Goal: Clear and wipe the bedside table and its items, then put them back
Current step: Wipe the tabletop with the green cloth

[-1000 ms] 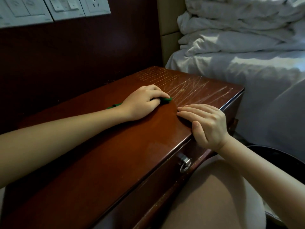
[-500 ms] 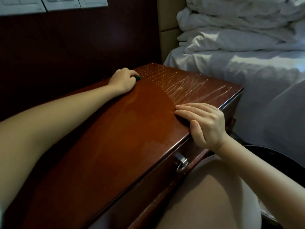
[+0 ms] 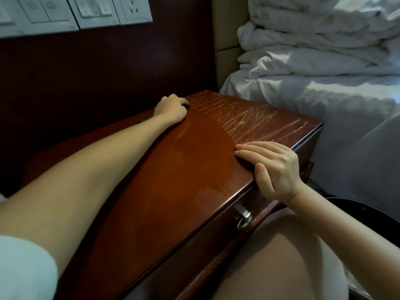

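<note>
The reddish-brown bedside table [image 3: 194, 178] fills the middle of the view, its glossy top bare and streaked with pale scratches toward the far right corner. At the table's back edge, close to the dark wall panel, my left hand [image 3: 172, 110] curls over a green cloth [image 3: 187, 105] and presses it on the top. Only small green bits of the cloth show past the fingertips and by the wrist. My right hand [image 3: 272, 169] lies flat on the front right edge, fingers straight on the top and thumb over the rim.
A metal ring pull [image 3: 244, 218] hangs on the drawer front below my right hand. White switch and socket plates [image 3: 91, 11] sit on the wall above. A bed with rumpled white bedding [image 3: 324, 61] borders the table on the right. A dark round rim [image 3: 368, 208] shows lower right.
My left hand slid the green cloth from the middle of the top back to the rear edge and has stayed there. My right hand has kept its place on the front edge.
</note>
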`<control>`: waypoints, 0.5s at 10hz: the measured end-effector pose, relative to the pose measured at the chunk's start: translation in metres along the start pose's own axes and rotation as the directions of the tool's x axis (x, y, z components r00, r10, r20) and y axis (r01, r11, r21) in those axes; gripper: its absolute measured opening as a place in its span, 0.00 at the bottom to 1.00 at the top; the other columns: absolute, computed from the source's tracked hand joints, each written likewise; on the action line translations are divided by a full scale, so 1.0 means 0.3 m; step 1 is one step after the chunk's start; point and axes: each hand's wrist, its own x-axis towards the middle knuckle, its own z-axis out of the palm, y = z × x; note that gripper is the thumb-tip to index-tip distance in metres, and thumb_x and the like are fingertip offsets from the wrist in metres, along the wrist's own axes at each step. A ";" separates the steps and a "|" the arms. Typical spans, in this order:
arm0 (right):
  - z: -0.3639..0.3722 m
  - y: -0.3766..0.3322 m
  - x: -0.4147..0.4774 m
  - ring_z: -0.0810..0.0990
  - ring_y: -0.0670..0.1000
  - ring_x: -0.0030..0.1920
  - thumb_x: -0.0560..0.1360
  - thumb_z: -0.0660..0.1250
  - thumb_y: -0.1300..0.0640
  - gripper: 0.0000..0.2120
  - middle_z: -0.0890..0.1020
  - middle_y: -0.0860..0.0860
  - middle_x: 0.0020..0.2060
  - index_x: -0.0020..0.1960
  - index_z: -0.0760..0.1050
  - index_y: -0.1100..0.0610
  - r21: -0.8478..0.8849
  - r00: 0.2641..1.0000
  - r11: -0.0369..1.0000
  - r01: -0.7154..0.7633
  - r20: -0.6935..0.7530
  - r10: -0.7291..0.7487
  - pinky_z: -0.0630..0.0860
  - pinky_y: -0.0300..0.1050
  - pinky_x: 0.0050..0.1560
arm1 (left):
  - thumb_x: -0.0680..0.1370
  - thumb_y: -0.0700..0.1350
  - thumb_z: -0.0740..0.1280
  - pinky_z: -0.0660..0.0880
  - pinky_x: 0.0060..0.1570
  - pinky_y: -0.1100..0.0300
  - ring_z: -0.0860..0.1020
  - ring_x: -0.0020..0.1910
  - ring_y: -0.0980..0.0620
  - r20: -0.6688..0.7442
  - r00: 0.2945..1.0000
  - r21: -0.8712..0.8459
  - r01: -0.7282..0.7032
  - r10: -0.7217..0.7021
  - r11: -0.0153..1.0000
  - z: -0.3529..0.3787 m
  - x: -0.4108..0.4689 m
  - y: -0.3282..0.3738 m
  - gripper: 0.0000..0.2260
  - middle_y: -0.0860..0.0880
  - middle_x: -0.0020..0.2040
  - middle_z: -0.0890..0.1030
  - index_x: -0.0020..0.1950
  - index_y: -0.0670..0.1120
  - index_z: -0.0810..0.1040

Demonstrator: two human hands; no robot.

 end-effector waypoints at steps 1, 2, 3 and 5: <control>-0.001 -0.001 0.001 0.83 0.54 0.49 0.80 0.43 0.53 0.29 0.84 0.55 0.47 0.49 0.83 0.61 0.001 1.000 1.000 -0.001 0.000 0.001 0.78 0.47 0.49 | 0.77 0.41 0.54 0.70 0.59 0.50 0.66 0.67 0.45 0.008 0.999 0.008 -0.043 0.043 0.999 0.006 -0.008 0.005 0.21 0.47 0.68 0.70 0.66 0.57 0.73; 0.000 -0.001 -0.001 0.84 0.54 0.48 0.80 0.44 0.53 0.29 0.84 0.55 0.47 0.49 0.83 0.61 0.004 1.000 1.000 0.001 -0.008 -0.001 0.79 0.48 0.48 | 0.78 0.42 0.54 0.70 0.62 0.49 0.65 0.68 0.46 0.007 0.995 0.030 -0.098 0.098 0.995 0.009 -0.021 0.019 0.20 0.49 0.69 0.69 0.67 0.56 0.73; 0.003 0.000 0.001 0.84 0.55 0.48 0.80 0.44 0.53 0.29 0.84 0.55 0.47 0.49 0.83 0.62 0.007 1.000 1.000 0.007 -0.009 -0.007 0.79 0.49 0.47 | 0.79 0.42 0.54 0.68 0.61 0.51 0.65 0.68 0.47 0.014 0.990 0.039 -0.140 0.139 0.989 0.008 -0.036 0.033 0.20 0.49 0.69 0.68 0.67 0.56 0.73; -0.004 -0.001 0.002 0.83 0.54 0.49 0.80 0.44 0.53 0.29 0.84 0.55 0.47 0.49 0.83 0.62 0.008 1.000 1.000 0.003 -0.005 -0.003 0.79 0.48 0.48 | 0.80 0.43 0.55 0.67 0.63 0.53 0.66 0.67 0.49 0.004 0.968 0.006 -0.249 0.249 0.968 0.013 -0.096 0.073 0.18 0.51 0.67 0.71 0.65 0.56 0.75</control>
